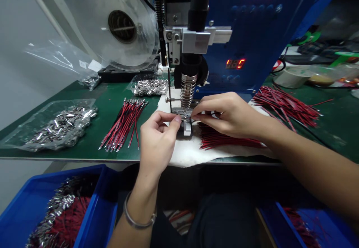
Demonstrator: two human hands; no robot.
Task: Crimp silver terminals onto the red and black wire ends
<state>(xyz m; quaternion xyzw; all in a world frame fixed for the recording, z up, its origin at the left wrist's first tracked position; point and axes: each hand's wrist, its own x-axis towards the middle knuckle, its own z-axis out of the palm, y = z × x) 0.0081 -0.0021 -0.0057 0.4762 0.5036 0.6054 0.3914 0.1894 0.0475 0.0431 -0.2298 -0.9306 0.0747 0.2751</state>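
Wire (pixel 214 114), thin and dark, is pinched in the right hand (pixel 230 114) at the right of the metal fixture (pixel 187 128); at its left, the left hand (pixel 157 136), near but apart, pinches something too small to tell.

Metal fixture (pixel 187 127): silvery, near the worktop's (pixel 112 91) front edge.
Wire (pixel 215 114): thin, dark, partly hidden, beside the fixture.
Wire bundle (pixel 221 141): red and black, lying along that edge.

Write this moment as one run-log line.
left hand: pinched at metal fixture | right hand: pinched beside fixture | held items: unclear | nearby: red-black wires, bagged metal parts
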